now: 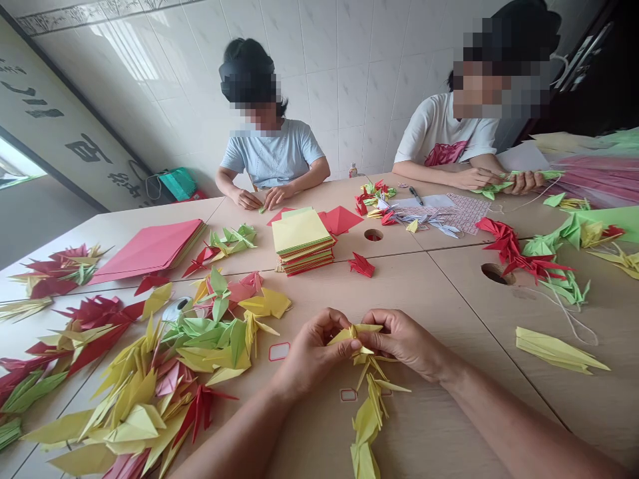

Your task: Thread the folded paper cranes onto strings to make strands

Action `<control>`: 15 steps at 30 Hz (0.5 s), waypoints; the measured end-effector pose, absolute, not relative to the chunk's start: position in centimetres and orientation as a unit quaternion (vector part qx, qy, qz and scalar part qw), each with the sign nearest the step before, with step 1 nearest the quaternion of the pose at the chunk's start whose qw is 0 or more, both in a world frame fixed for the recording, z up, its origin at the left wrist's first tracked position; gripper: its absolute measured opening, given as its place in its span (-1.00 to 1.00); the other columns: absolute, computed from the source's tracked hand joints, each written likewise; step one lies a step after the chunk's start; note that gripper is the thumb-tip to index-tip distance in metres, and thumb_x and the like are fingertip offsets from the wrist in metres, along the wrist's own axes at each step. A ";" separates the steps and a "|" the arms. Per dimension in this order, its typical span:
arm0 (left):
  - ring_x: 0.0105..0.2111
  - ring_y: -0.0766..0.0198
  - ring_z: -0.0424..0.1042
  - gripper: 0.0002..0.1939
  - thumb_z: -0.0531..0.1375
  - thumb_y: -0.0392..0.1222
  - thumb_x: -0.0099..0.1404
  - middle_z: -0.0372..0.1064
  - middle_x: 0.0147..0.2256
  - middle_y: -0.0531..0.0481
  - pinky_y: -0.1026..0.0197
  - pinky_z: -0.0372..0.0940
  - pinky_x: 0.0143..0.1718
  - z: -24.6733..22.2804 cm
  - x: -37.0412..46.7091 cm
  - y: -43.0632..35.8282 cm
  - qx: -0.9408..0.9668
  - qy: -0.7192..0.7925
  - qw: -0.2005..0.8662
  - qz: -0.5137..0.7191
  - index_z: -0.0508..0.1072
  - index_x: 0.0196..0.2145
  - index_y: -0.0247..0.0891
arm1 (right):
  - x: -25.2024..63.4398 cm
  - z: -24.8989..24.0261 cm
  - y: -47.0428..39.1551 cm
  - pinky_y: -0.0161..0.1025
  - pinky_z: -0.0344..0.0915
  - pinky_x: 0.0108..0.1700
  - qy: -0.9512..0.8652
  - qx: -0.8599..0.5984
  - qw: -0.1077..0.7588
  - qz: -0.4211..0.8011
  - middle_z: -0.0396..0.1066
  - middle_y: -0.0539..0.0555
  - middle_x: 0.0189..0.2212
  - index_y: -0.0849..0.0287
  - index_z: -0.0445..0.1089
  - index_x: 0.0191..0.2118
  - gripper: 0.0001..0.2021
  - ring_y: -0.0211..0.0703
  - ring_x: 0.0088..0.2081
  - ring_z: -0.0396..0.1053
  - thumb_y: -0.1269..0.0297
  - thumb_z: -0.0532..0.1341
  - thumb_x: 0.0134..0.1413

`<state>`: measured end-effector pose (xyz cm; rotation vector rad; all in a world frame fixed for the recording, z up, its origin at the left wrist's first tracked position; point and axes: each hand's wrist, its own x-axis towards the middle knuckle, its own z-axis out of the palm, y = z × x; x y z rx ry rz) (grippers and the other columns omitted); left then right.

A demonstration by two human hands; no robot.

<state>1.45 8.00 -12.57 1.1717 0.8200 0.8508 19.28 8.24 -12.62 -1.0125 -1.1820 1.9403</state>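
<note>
Between my two hands is a yellow paper crane (353, 332), pinched on both sides. My left hand (319, 346) grips its left part with thumb and fingers. On its right, my right hand (399, 339) pinches the paper too, the fingertips of both hands nearly meeting. Below them a chain of yellow paper cranes (367, 426) trails down the table toward me; what joins the cranes is hidden. To the left of my hands lies a large heap of folded cranes (134, 399) in yellow, green, red and pink.
A stack of square paper (302, 236) stands ahead, with a red crane (361, 265) beside it. Red sheets (150, 249) lie at left. A crane string (526, 253), a table hole (496, 273) and yellow folded pieces (559, 349) are at right. Two people (274, 153) sit opposite, handling green paper.
</note>
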 end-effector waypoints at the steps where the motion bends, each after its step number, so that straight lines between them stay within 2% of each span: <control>1: -0.43 0.44 0.23 -0.73 0.29 -0.16 0.10 0.28 -0.44 0.09 0.36 0.14 -0.38 -12.7 1.4 8.0 0.518 0.366 0.674 0.379 0.26 -0.38 -0.30 | 19.2 -12.6 8.2 -0.45 0.06 -0.50 -0.450 -0.386 0.321 0.739 0.26 -0.09 -0.59 0.27 0.29 -0.45 -0.64 -0.42 -0.54 0.18 0.11 0.39 -0.22; 4: -0.44 0.44 0.23 -0.74 0.28 -0.15 0.10 0.28 -0.44 0.09 0.35 0.14 -0.39 -12.9 1.4 8.1 0.506 0.370 0.679 0.382 0.26 -0.38 -0.30 | 19.2 -12.5 8.3 -0.45 0.08 -0.49 -0.450 -0.387 0.322 0.738 0.27 -0.08 -0.57 0.27 0.29 -0.44 -0.65 -0.42 -0.52 0.20 0.12 0.38 -0.20; 9: -0.40 0.40 0.30 -0.70 0.31 -0.17 0.07 0.35 -0.38 0.04 0.32 0.19 -0.34 -12.7 1.5 8.1 0.484 0.376 0.688 0.388 0.29 -0.30 -0.28 | 19.2 -12.6 8.3 -0.46 0.02 -0.54 -0.457 -0.385 0.332 0.730 0.20 -0.13 -0.62 0.27 0.28 -0.46 -0.66 -0.47 -0.59 0.10 0.13 0.38 -0.19; 12: -0.36 0.36 0.35 -0.66 0.31 -0.17 0.06 0.40 -0.33 -0.01 0.29 0.22 -0.29 -12.7 1.5 8.0 0.479 0.385 0.690 0.382 0.33 -0.23 -0.29 | 19.1 -12.6 8.3 -0.45 0.04 -0.53 -0.453 -0.388 0.334 0.730 0.23 -0.12 -0.60 0.27 0.29 -0.45 -0.66 -0.45 -0.57 0.14 0.13 0.39 -0.21; 15: -0.37 0.35 0.35 -0.69 0.31 -0.17 0.05 0.41 -0.35 -0.02 0.29 0.23 -0.30 -12.7 1.4 7.9 0.484 0.395 0.677 0.389 0.37 -0.26 -0.31 | 19.1 -12.7 8.3 -0.44 0.06 -0.52 -0.450 -0.391 0.334 0.730 0.25 -0.11 -0.59 0.26 0.30 -0.44 -0.64 -0.43 -0.56 0.18 0.11 0.39 -0.23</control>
